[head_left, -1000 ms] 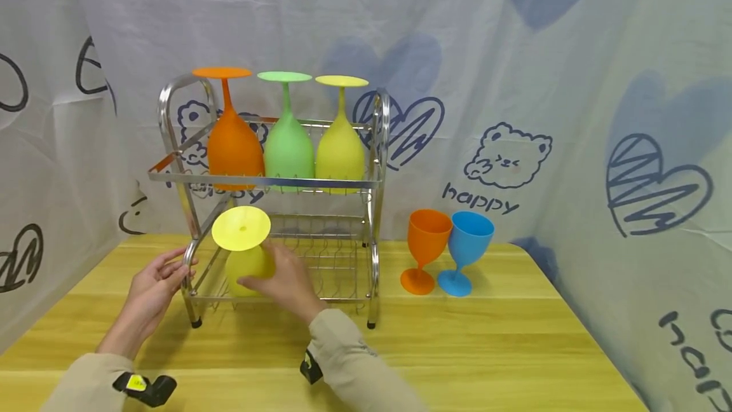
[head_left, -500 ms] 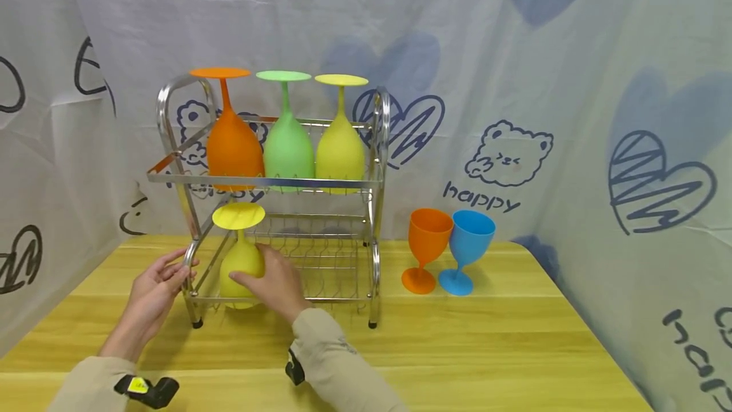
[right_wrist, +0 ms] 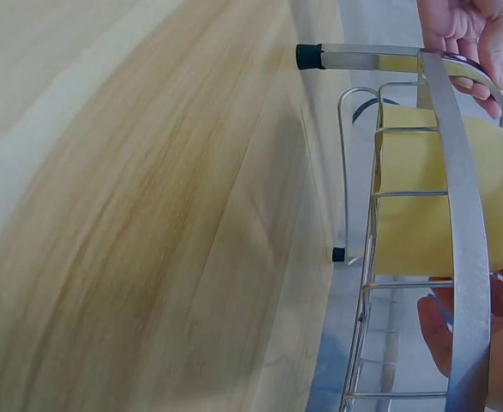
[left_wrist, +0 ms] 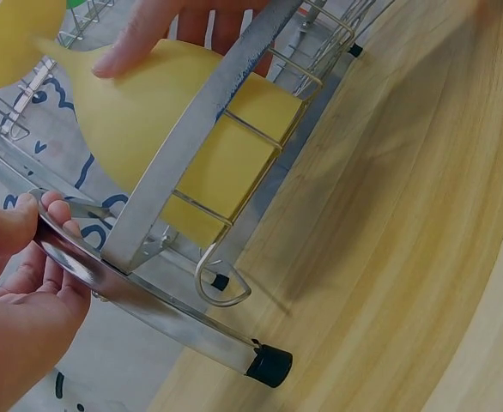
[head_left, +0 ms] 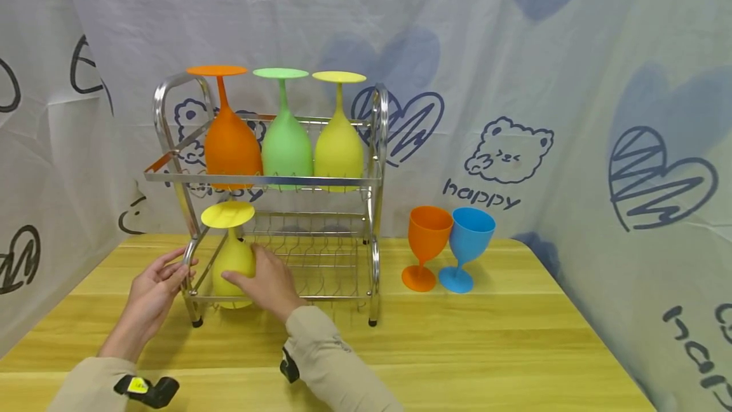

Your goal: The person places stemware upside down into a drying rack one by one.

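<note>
My right hand [head_left: 270, 281] holds a yellow plastic goblet [head_left: 230, 264] by its bowl, foot up and mouth down, at the left end of the lower shelf of a two-tier metal rack [head_left: 314, 179]. In the left wrist view the goblet's rim lies down among the shelf wires, behind the flat front bar [left_wrist: 170, 159]. The thumb is on the near side of the bowl. My left hand [head_left: 153, 288] grips the curved tube [left_wrist: 80, 256] of the rack's left front leg between thumb and fingers.
Upside down on the upper shelf stand an orange goblet [head_left: 231, 148], a green goblet [head_left: 287, 148] and a yellow goblet [head_left: 338, 148]. Right of the rack, an orange goblet [head_left: 429, 234] and a blue goblet [head_left: 471, 240] stand upright on the wooden table [head_left: 486, 342]. A patterned cloth [head_left: 515, 68] hangs behind.
My right hand has brought the yellow goblet left and down into the lower shelf, turning it from tilted towards me to nearly upright, foot up. The left hand keeps its grip on the rack.
</note>
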